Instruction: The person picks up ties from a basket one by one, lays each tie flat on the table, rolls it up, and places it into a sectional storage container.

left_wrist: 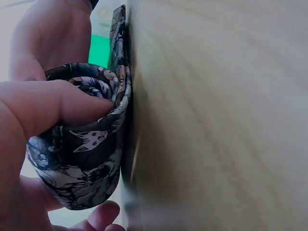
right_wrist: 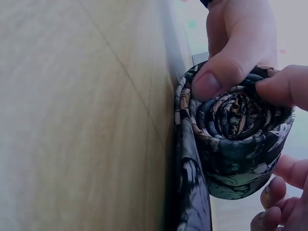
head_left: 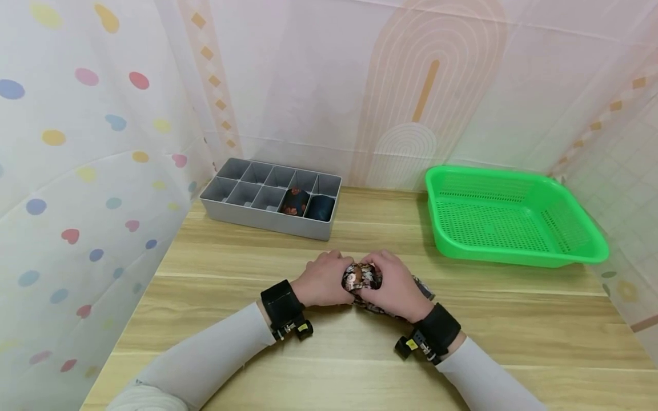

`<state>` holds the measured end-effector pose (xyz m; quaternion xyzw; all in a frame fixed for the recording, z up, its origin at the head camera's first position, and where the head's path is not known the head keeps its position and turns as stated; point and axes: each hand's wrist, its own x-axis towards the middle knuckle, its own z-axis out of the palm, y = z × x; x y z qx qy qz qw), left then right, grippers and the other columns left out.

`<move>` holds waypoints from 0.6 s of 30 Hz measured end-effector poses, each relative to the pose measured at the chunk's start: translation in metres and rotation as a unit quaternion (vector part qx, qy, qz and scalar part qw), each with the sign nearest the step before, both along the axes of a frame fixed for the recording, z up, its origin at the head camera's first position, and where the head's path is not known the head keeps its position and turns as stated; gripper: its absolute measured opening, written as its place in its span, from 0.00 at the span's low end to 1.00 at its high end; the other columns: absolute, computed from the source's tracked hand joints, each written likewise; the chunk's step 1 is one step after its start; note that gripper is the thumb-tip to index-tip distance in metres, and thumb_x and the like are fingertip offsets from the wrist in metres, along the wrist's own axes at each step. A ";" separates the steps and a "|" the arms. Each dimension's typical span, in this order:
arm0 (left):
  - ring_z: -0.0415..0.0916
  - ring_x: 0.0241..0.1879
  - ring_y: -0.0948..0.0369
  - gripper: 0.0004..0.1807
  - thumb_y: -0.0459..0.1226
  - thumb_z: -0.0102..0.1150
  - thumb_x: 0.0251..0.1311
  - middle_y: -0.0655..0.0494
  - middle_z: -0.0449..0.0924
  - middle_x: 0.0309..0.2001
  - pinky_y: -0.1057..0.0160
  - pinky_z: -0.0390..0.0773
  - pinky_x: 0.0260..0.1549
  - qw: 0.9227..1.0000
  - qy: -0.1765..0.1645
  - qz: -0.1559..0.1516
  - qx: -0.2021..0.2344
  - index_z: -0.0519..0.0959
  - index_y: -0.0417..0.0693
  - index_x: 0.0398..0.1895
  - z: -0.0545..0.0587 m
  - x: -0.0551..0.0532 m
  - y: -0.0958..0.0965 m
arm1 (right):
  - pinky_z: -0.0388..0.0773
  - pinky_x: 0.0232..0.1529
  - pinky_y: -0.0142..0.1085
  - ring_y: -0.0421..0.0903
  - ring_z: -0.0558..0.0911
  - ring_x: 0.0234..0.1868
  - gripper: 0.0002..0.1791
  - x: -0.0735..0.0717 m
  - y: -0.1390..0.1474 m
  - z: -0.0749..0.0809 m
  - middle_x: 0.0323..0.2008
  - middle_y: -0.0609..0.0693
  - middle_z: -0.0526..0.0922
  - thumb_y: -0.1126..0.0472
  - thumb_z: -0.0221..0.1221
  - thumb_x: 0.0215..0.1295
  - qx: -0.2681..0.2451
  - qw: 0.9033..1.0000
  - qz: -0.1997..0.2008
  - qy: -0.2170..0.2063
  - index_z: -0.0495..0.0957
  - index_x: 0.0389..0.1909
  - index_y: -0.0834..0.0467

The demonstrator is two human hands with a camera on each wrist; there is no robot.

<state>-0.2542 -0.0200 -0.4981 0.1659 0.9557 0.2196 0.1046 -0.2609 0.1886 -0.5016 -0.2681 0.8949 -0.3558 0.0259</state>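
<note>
A dark necktie (head_left: 362, 276) with a cat print lies on the table, mostly wound into a thick roll. Its unrolled tail (head_left: 424, 287) runs off to the right under the right hand. My left hand (head_left: 325, 278) grips the roll from the left, its thumb pressing the coil's near end in the left wrist view. From the other side my right hand (head_left: 394, 286) holds the same roll (right_wrist: 236, 159). The spiral of layers shows in the right wrist view, with both hands' thumbs against it. Part of the tail is hidden beneath the right hand.
At the back left stands a grey divided box (head_left: 267, 221); two of its front compartments hold a dark floral roll (head_left: 295, 202) and a navy roll (head_left: 320, 208). A green plastic basket (head_left: 519, 257) sits at the back right. Patterned curtains (head_left: 319, 85) border the table.
</note>
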 end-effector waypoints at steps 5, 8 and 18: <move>0.73 0.40 0.56 0.24 0.48 0.78 0.44 0.53 0.77 0.42 0.55 0.76 0.31 1.000 -0.002 0.004 0.030 0.82 0.53 0.44 0.004 -0.002 -0.003 | 0.75 0.43 0.40 0.44 0.76 0.41 0.26 -0.002 0.001 0.003 0.43 0.48 0.79 0.53 0.75 0.52 -0.001 1.000 -0.009 -0.007 0.82 0.53 0.53; 0.74 0.40 0.56 0.24 0.48 0.77 0.44 0.53 0.77 0.43 0.57 0.77 0.33 0.999 0.001 0.006 0.045 0.82 0.53 0.45 0.006 -0.004 -0.006 | 0.75 0.43 0.40 0.46 0.76 0.41 0.27 -0.003 0.002 0.005 0.42 0.49 0.79 0.55 0.74 0.50 -0.003 1.000 -0.013 -0.009 0.82 0.53 0.55; 0.74 0.43 0.53 0.31 0.50 0.74 0.43 0.49 0.77 0.47 0.54 0.79 0.38 0.997 0.047 -0.002 0.056 0.84 0.47 0.53 0.015 -0.006 -0.009 | 0.73 0.39 0.38 0.44 0.75 0.38 0.24 -0.005 0.003 0.001 0.38 0.49 0.80 0.53 0.78 0.46 0.015 1.000 0.005 -0.017 0.81 0.45 0.50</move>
